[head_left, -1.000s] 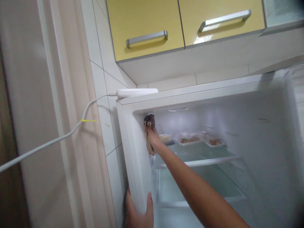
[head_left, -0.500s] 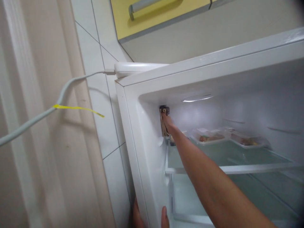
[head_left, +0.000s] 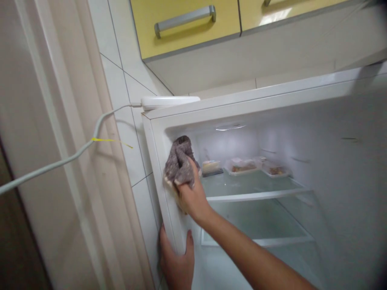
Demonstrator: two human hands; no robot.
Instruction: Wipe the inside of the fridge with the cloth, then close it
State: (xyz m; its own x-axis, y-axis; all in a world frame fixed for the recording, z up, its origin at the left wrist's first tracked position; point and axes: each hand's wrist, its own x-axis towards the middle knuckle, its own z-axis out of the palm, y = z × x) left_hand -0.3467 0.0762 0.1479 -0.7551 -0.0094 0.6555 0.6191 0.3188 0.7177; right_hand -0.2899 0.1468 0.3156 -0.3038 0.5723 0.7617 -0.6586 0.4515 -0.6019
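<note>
An open white fridge (head_left: 157,133) fills the right of the view. My right hand (head_left: 192,195) grips a grey cloth (head_left: 180,163) and presses it on the fridge's left inner wall near the front edge, just under the ceiling. My left hand (head_left: 177,262) clasps the fridge's left side frame lower down, thumb inside, fingers around the outside. Glass shelves (head_left: 254,196) sit inside, the upper one bearing clear food containers (head_left: 242,166) at the back.
A white device (head_left: 169,102) with a grey cable (head_left: 60,161) lies on the fridge top. Yellow cabinets (head_left: 181,28) with metal handles hang above. A tiled wall (head_left: 121,80) and a pale curtain (head_left: 60,121) stand to the left.
My right hand has drawn the cloth from deep on the left inner wall forward to the front edge. The view pulled back and up; the left hand kept its hold.
</note>
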